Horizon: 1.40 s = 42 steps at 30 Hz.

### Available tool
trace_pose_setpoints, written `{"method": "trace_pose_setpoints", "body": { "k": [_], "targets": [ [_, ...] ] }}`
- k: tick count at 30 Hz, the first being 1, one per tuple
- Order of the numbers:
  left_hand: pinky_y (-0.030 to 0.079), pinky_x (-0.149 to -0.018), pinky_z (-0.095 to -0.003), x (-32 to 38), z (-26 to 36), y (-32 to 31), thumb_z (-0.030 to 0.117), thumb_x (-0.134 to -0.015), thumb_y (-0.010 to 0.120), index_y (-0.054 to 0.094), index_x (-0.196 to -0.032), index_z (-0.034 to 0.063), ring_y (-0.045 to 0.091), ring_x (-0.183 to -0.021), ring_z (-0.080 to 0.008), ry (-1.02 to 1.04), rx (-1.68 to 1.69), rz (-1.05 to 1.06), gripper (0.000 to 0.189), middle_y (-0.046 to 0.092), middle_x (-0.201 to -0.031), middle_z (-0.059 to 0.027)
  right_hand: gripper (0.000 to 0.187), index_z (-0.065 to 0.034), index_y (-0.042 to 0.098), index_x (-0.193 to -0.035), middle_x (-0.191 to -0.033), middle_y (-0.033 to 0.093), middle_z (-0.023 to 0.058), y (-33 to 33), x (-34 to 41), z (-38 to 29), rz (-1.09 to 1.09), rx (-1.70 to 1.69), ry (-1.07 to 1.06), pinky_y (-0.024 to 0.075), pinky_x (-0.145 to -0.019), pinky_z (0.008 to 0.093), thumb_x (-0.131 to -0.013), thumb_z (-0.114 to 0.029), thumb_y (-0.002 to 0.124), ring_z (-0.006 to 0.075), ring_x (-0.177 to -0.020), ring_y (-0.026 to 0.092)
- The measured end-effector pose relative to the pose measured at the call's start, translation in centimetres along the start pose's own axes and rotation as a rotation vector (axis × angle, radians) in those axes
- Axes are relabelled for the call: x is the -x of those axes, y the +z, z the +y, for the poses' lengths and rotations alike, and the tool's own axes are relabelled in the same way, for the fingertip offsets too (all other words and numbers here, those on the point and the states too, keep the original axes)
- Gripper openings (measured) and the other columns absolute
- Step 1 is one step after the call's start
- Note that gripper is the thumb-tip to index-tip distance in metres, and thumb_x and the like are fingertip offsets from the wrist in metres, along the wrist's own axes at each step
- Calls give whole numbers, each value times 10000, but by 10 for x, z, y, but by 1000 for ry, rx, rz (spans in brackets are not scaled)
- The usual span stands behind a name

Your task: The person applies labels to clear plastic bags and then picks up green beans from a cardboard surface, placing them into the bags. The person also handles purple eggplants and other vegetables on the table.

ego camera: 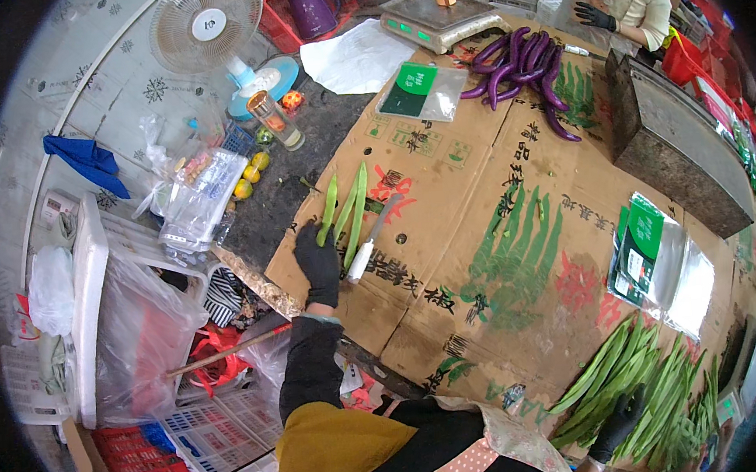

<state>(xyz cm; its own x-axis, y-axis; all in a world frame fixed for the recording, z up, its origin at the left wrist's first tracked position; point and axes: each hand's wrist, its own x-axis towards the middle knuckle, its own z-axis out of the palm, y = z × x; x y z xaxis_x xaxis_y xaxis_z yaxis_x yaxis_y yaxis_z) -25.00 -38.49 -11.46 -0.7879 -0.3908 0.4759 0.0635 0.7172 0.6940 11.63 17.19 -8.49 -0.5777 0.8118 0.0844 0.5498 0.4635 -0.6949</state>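
Observation:
Black gloves cover both of my hands. My left hand (317, 263) is at the left edge of the cardboard sheet (443, 225), its fingertips around the lower end of a flat green bean (328, 200). Right beside it lie two more flat beans (355, 218), apart from my fingers. A knife (372, 240) with a white handle rests next to these, blade pointing away from me. At the lower right, my right hand (618, 423) lies on a large pile of flat green beans (658, 387); whether its fingers grip any is unclear.
Long purple eggplants (517, 62) lie heaped before a digital scale (438, 18). Printed plastic bags (424, 91) are near them, and more bags (659, 262) lie at right by a metal box (674, 143). A fan (209, 27) stands upper left. A co-worker's gloved hand (595, 15) shows at top.

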Motion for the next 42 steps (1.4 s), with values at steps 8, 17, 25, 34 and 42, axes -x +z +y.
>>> {"method": "trace_pose_setpoints", "body": {
  "k": [8, 17, 25, 34, 42],
  "targets": [
    [435, -899, -373, 4, -20, -21, 25, -772, 627, 600, -1011, 4, 574, -1022, -291, -9, -130, 0, 241, 608, -1075, -157, 418, -8, 455, -1308, -1313, 483, 154, 10, 3, 8, 46, -182, -25, 340, -1011, 334, -901, -69, 528, 240, -1214, 444],
    [454, -842, -388, 102, 140, 65, 52, -832, 575, 624, -1027, -3, 577, -939, -320, 27, 83, -439, 208, 613, -1056, -165, 433, -15, 470, -1286, -1270, 499, 136, 7, 4, 4, 31, -9, -37, 360, -991, 344, -862, -20, 555, 257, -1161, 462],
    [436, -880, -387, 136, 162, 60, 49, -842, 589, 609, -1091, 26, 529, -1071, -302, 206, 214, -466, 251, 532, -1228, -145, 428, -17, 467, -1287, -1256, 495, 142, 4, 15, -27, 69, 27, -72, 356, -991, 354, -866, -15, 546, 270, -1153, 464],
    [475, -694, -248, 87, 141, 51, 34, -870, 563, 575, -1144, 25, 562, -771, -126, -344, 583, -526, 275, 603, -901, -41, 433, -42, 466, -1305, -1282, 493, 133, 6, 13, -19, 80, 94, -83, 347, -1001, 338, -879, -36, 541, 258, -1175, 464],
    [485, -615, -294, 110, 163, 63, 120, -764, 717, 501, -1234, 16, 579, -658, -161, -102, 225, -695, 528, 612, -761, -65, 433, -16, 478, -1280, -1214, 515, 155, 8, 11, -19, 88, 77, -80, 360, -978, 356, -855, -24, 559, 281, -1146, 464]
  ]
}}
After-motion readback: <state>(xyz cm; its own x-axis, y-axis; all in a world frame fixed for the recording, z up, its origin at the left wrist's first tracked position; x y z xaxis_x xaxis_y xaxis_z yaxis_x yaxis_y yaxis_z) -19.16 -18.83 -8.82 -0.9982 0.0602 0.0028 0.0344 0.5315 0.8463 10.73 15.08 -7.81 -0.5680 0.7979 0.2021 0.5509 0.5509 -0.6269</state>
